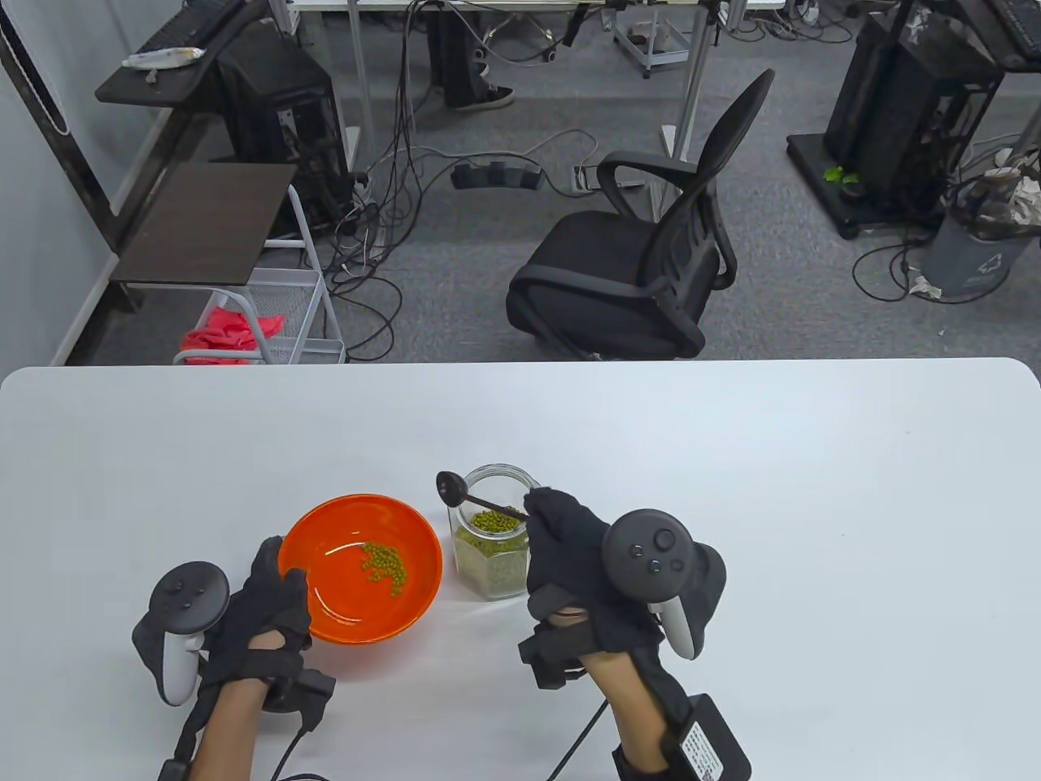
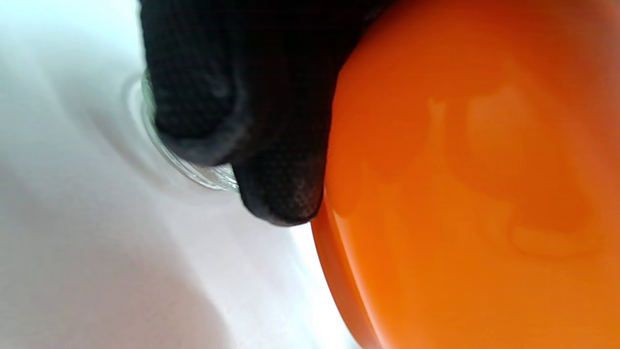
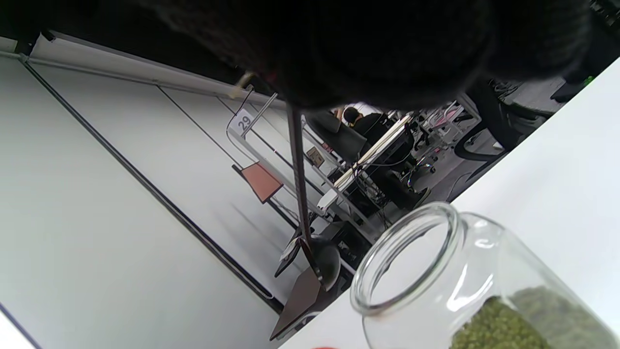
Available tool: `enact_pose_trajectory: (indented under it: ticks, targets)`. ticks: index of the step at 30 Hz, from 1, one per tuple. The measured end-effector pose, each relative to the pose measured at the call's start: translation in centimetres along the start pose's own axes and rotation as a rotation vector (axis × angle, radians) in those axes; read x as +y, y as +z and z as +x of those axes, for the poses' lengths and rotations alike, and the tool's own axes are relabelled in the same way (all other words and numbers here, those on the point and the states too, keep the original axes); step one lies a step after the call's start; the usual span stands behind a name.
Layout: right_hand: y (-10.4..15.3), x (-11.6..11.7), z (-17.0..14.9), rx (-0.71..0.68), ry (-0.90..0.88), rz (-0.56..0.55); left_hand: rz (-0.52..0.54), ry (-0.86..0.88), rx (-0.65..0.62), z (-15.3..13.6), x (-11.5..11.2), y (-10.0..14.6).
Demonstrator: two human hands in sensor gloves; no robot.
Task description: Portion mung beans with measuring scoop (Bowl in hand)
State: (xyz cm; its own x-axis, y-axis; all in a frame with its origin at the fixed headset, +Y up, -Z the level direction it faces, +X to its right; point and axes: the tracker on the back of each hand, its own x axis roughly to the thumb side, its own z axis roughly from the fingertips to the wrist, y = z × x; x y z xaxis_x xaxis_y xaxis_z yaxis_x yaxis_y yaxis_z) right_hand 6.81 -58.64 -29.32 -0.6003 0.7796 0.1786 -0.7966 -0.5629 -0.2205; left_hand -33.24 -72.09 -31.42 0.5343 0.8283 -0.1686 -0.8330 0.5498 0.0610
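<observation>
An orange bowl [image 1: 358, 569] with a small heap of mung beans [image 1: 384, 565] sits at the table's front centre. My left hand [image 1: 264, 606] grips its near-left rim, thumb over the edge; the left wrist view shows gloved fingers [image 2: 271, 160] against the bowl's outer wall [image 2: 460, 194]. An open glass jar [image 1: 492, 541] partly filled with mung beans stands right of the bowl. My right hand [image 1: 569, 549] holds a dark measuring scoop [image 1: 450, 486] by its handle, the scoop's head above the jar's far-left rim. The jar [image 3: 436, 281] and scoop [image 3: 322, 261] show in the right wrist view.
The white table [image 1: 813, 504] stretches wide to the right and left. A black office chair [image 1: 651, 260] stands beyond the far edge, with a side cart [image 1: 244, 277] at the left and cables on the floor.
</observation>
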Motion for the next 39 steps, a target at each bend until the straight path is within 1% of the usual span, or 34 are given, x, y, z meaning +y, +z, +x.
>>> enact_pose_trajectory:
  ticks: [3,7,15,22,27,32,35,39]
  targets:
    - [0.1,-0.8,-0.2,0.017,0.038,-0.023,0.0,-0.003,-0.002,0.0,0.0,0.0]
    - [0.2,-0.9,-0.3,0.032,0.138,-0.037,-0.003,-0.005,-0.008,0.0,0.0,0.0]
    - [-0.6,1.2,-0.3,0.066,0.288,-0.019,0.005,-0.003,-0.021,0.2,0.2,0.1]
    - [-1.5,3.4,0.7,0.043,0.47,-0.042,0.0,0.0,-0.03,0.3,0.2,0.1]
    - [-2.6,5.8,1.5,0.008,0.632,0.015,0.003,-0.001,-0.036,0.3,0.3,0.1]
    - [-3.4,8.2,1.6,0.005,0.756,0.087,0.001,-0.001,-0.037,0.3,0.2,0.1]
    - [-3.7,9.0,1.5,0.017,0.772,0.118,-0.002,0.002,-0.038,0.3,0.2,0.1]
    - [-4.5,9.3,1.8,0.04,0.753,0.155,-0.004,0.002,-0.038,0.3,0.2,0.1]
